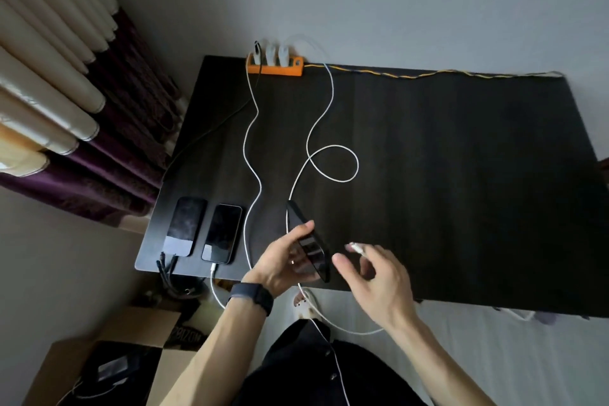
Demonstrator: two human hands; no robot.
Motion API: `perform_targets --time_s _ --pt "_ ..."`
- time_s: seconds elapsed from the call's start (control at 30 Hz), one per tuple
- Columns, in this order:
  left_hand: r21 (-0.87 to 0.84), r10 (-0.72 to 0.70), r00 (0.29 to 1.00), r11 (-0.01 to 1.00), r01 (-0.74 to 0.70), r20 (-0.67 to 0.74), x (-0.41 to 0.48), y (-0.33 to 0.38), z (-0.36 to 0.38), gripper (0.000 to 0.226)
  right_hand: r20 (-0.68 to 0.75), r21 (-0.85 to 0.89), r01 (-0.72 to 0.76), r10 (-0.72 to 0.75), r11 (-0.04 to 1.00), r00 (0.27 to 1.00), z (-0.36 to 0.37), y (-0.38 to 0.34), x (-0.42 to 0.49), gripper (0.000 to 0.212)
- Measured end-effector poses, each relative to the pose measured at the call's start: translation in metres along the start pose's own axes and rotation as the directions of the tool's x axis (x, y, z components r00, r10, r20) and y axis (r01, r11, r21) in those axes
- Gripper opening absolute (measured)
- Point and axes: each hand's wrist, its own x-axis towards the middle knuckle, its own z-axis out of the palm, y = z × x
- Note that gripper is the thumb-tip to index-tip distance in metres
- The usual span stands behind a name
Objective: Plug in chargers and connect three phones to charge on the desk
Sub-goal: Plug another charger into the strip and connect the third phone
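Black phones [186,226] [222,234] [313,252], three; plugged chargers [258,53] [270,54] [283,54], seemingly three

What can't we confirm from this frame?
Head view only:
- Third phone port: hidden by the left hand gripping it, tilted.
- Cable plug type: motion-blurred in the right hand's pinch.
- Leftmost phone connection: black cable lost against the dark desk edge.
- Power strip free sockets: too small.

Cream-and-purple curtains [49,92] hang left; cardboard box [141,323] below, perhaps holding cables.
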Motion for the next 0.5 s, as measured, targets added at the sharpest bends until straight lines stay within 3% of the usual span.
perform_targets --time_s 0.1,0.17,0.23,0.33,0.5 --pt "0.079 0.032 0.999 0.996 -0.030 -0.029 -0.015 -0.013 0.028 0.043 0.056 0.040 0.054 -0.056 0.998 0.997 -0.001 -0.002 -0.014 0.038" --pt "0.107 0.091 0.994 0.991 -0.084 -0.066 -0.025 -0.027 0.043 0.043 -0.015 0.039 0.098 -0.098 0.994 0.995 -0.005 0.003 -0.024 0.020" --pt "0.060 0.148 0.982 0.988 -0.142 -0.116 -0.033 -0.048 0.052 0.048 -0.083 0.107 0.050 -0.041 0.993 0.996 -0.013 0.010 -0.038 0.014" --pt "-0.037 0.171 0.978 0.984 -0.177 -0.118 -0.047 -0.075 0.061 0.050 -0.065 0.286 -0.092 0.115 0.954 0.991 -0.030 0.019 -0.052 0.034" --pt "-0.095 0.231 0.968 0.966 -0.240 -0.097 -0.070 -0.087 0.067 0.044 0.012 0.332 -0.131 0.134 0.934 0.991 -0.057 0.025 -0.084 0.044"
